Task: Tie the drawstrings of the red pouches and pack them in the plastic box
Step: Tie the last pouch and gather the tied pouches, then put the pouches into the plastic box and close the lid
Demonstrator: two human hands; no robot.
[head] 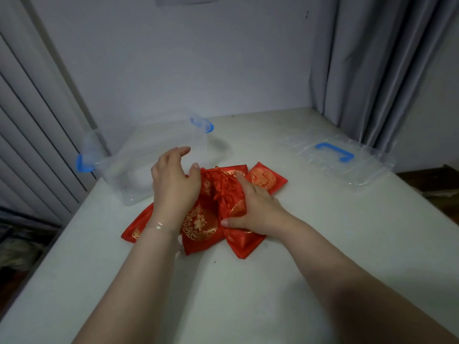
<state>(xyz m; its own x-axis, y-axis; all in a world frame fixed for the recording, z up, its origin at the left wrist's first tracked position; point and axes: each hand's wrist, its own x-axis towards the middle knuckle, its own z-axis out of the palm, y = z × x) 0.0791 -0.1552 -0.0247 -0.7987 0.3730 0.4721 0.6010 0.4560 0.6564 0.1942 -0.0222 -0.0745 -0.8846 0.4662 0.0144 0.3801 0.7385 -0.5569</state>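
Spanning most of the view, the white table (310,244) carries every item. The clear plastic box (159,155), fitted with blue latches at its left and far corners, stands open at the table's far left, just beyond the hands. Its clear lid (347,162), with a blue handle (334,151), lies flat at the far right, well apart from the box. The red pouches (201,224), printed with gold roundels, lie in an overlapping fan near the table's middle, just beside the near edge of the box. Their gathered mouths and red drawstrings (221,187) meet at the far centre of the fan, and their long axes spread outward from that point: one toward the near left, two toward the viewer, one toward the far right. The left hand (173,182) hovers over the left side of the fan, fingers relaxed and slightly curved, thumb touching fabric beside the drawstrings, grasping nothing. The right hand (253,207) rests flat on the right-hand pouches, fingers extended toward the drawstrings and thumb spread along the nearest pouch, pressing and not gripping. A thin bracelet (160,227) circles the left wrist.
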